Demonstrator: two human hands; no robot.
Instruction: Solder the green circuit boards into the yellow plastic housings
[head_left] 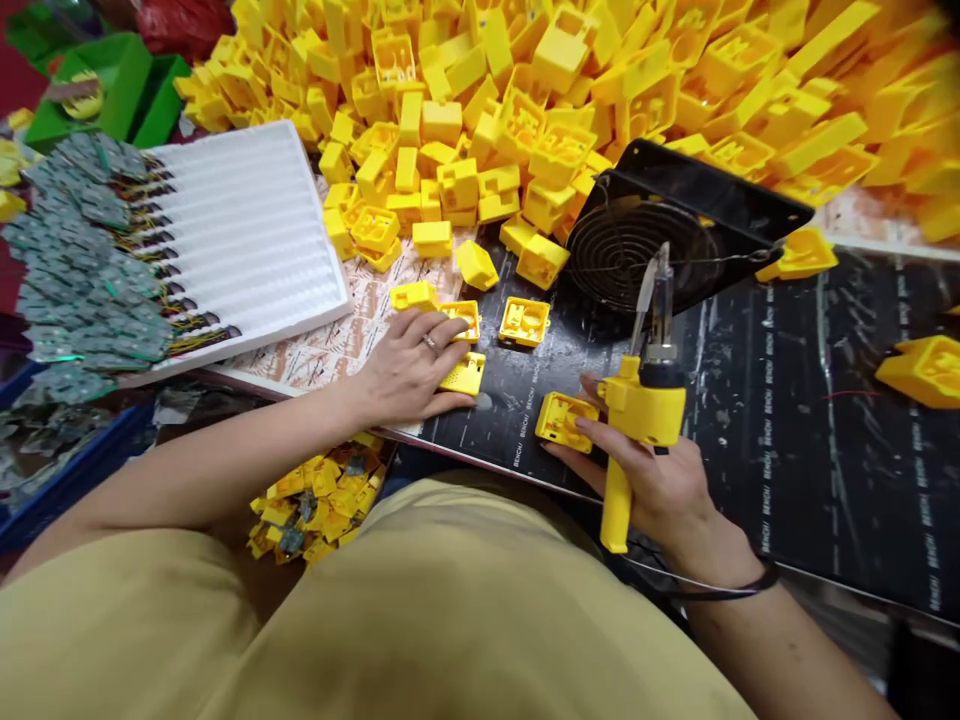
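Bending over two yellow cases at the near edge of the black mat, the left hand shows in the head view palm down, its fingers slightly bent. The fingers lie over the far case, while the thumb runs along the near side of the near case; whether they pinch either one cannot be told. Another yellow case lies just beyond the knuckles.

To the right, the right hand has its fingers closed on a yellow soldering gun, the tip pointing to the far side and the handle toward the person. The same hand holds an open case at the mat's near edge, with the thumb over its inside. Between the hands and a little farther off, a loose case lies open side up, touched by neither hand.

A black fan stands tilted beyond the gun, with a large heap of yellow cases behind it. At left, a white foam tray bears wired circuit boards along its left side. Green bins sit at the far left, and more yellow parts lie below the near edge.
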